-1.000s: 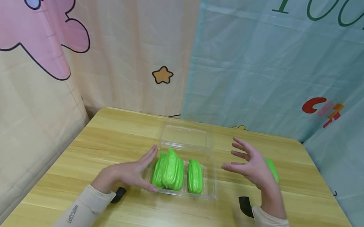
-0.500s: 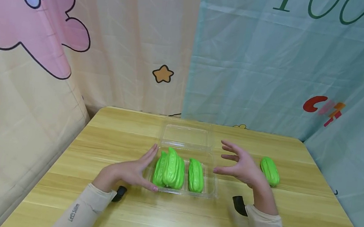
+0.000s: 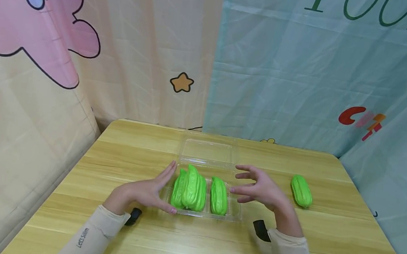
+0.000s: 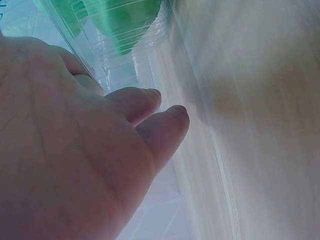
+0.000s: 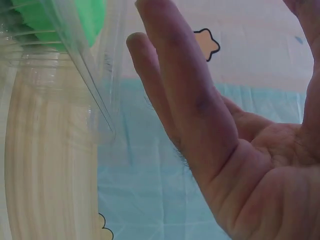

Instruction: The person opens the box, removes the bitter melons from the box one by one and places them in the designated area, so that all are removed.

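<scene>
An uncovered clear plastic clamshell box (image 3: 232, 218) rests on the table, its lid (image 3: 208, 152) folded back. Several green, ridged bitter melons (image 3: 191, 188) lie bunched in its left part. One more bitter melon (image 3: 219, 196) lies to the right of a divider. My left hand (image 3: 145, 192) touches the box's left side, fingers straight and thumb at the front corner. My right hand (image 3: 262, 190) hovers by the right side with fingers spread, holding nothing. In the right wrist view a gap shows between its fingers (image 5: 192, 100) and the box wall.
A single bitter melon (image 3: 301, 191) lies on the wooden table (image 3: 190, 247), right of the right hand. Printed curtains (image 3: 289, 69) hang behind and beside the table. Each wrist bears a black strap piece (image 3: 261, 230).
My right hand has moved left toward the box, uncovering the bitter melon on the table at the right. The left hand and the box have stayed in place.
</scene>
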`<state>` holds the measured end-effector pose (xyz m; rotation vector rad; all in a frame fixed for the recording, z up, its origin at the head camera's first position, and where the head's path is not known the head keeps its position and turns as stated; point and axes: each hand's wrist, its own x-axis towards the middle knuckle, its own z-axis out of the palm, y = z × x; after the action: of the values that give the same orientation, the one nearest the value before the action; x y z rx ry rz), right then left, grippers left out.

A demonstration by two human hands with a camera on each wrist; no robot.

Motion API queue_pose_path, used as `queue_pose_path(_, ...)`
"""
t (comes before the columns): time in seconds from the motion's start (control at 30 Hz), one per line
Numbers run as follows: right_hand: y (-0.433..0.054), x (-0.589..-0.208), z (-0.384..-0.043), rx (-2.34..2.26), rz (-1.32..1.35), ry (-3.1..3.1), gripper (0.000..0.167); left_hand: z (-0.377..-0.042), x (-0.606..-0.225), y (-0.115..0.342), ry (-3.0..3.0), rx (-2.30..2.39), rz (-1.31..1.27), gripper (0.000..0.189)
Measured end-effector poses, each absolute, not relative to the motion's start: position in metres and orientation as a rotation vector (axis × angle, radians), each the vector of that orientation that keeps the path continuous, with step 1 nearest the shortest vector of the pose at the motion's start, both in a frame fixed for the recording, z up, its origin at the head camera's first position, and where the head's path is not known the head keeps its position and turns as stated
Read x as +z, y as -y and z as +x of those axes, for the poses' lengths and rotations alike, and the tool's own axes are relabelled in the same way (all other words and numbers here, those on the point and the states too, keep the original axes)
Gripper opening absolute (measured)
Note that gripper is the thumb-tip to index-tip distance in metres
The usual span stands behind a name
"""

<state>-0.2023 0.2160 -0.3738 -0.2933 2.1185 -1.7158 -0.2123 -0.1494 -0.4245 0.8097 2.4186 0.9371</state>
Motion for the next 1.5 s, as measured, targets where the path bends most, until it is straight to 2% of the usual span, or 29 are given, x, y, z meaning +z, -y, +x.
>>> queue_pose_path(0.27, -0.203, -0.376, -0.201, -1.671, -0.233, -2.144, 0.083, -0.212, -0.425, 0.15, -2.414, 0.938, 0.804, 0.139)
queue_pose_path(0.93, -0.173, -0.388, -0.194, -1.431, -0.203, -2.34, 0.106, -0.213, -0.427, 0.15, -2.421, 0.934, 0.801, 0.139)
queue_pose_path(1.27, -0.155, -0.403, -0.196, -1.16, -0.297, -2.648, 0.097, -0.213, -0.427, 0.149, -2.422, 0.935, 0.799, 0.14)
queue_pose_path(1.5, -0.152, -0.405, -0.195, -1.088, -0.324, -2.705, 0.099, -0.213, -0.426, 0.149, -2.417, 0.935, 0.806, 0.14)
